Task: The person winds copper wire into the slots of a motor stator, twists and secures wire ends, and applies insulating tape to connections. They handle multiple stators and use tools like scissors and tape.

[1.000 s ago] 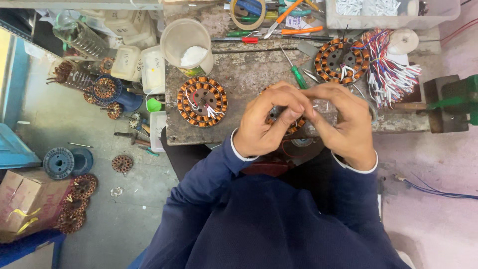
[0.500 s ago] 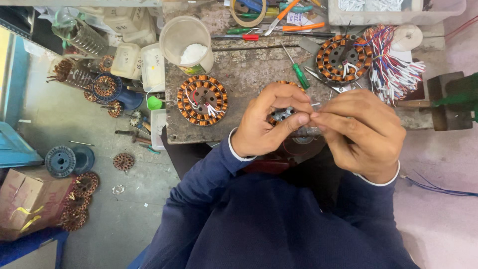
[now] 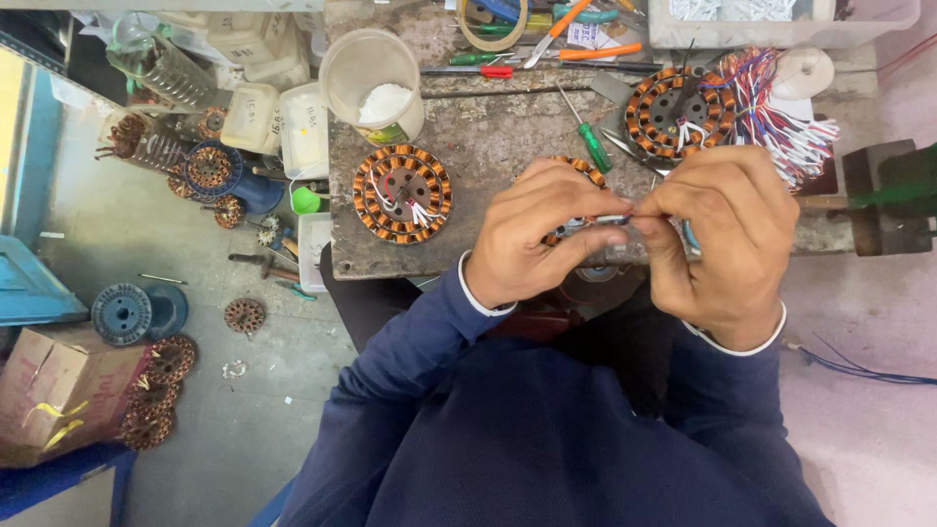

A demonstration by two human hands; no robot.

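Observation:
My left hand (image 3: 535, 230) and my right hand (image 3: 720, 229) meet over the near edge of a worn workbench (image 3: 488, 146). Between them sits a round stator wound with copper coils (image 3: 583, 172), mostly hidden under my fingers. Both hands pinch thin wire leads (image 3: 615, 220) at the point where my fingertips touch. Two more copper-wound stators lie on the bench: one to the left (image 3: 402, 193), one at the back right (image 3: 680, 112) beside a bundle of coloured wires (image 3: 781, 122).
A plastic cup of white material (image 3: 372, 85), a green screwdriver (image 3: 589, 137), pliers and a tape roll (image 3: 493, 21) lie at the bench's back. A vise (image 3: 893, 195) stands right. On the floor left are loose stators (image 3: 156, 385), a cardboard box (image 3: 54, 390) and a spool (image 3: 122, 312).
My hands have spread slightly apart from a tight cluster over the stator. My right hand has shifted right and now pinches the wire leads against my left fingertips.

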